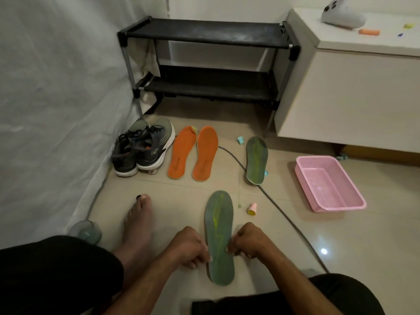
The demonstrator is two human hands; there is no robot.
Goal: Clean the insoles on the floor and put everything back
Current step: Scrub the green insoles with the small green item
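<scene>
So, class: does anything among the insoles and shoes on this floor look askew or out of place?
Yes. The far green insole lies apart from its mate, on a grey cable. One orange insole has its tip curled over.

Both forearms are stretched forward and low. The left hand (189,246) and the right hand (248,242) are curled, each pinching an edge of one insole (219,223).
</scene>
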